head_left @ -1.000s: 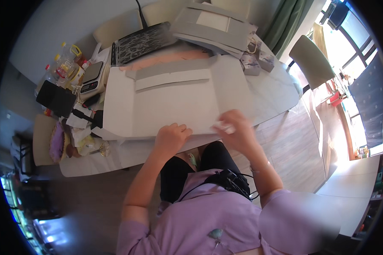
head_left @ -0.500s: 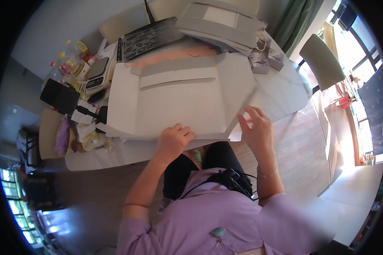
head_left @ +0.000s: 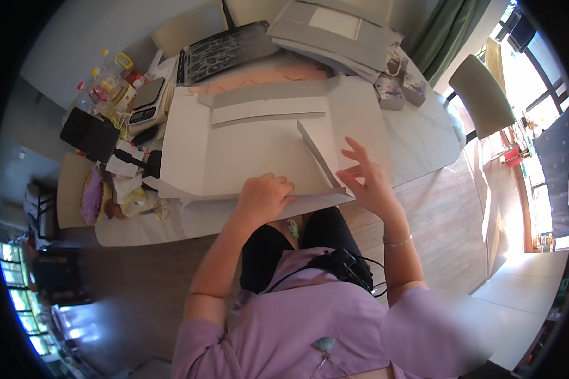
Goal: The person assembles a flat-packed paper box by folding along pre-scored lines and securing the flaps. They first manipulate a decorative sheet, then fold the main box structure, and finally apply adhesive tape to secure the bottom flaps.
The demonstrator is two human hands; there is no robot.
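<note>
A large white cardboard box blank [head_left: 246,151], partly folded, lies on the table before me. My left hand [head_left: 265,197] is closed on its near wall, fingers curled over the raised edge. Just beyond the near right corner, my right hand [head_left: 363,175] has its fingers spread and holds nothing. Beside those fingers, a narrow cardboard flap [head_left: 317,153] slants up on the right side of the blank. A grey strip and a white folded panel [head_left: 269,111] run along the far side.
Behind the blank are peach-coloured sheets [head_left: 259,81], a dark patterned panel [head_left: 227,52] and stacked grey-white cardboard pieces [head_left: 332,35]. Small patterned boxes [head_left: 391,93] stand far right. On the left sit a kitchen scale [head_left: 146,101], bottles [head_left: 107,85] and a black tablet-like panel [head_left: 90,134].
The right side flap has come up and inward, and now stands at a slant. My right hand has shifted slightly left with fingers spread; my left hand stays at the near edge.
</note>
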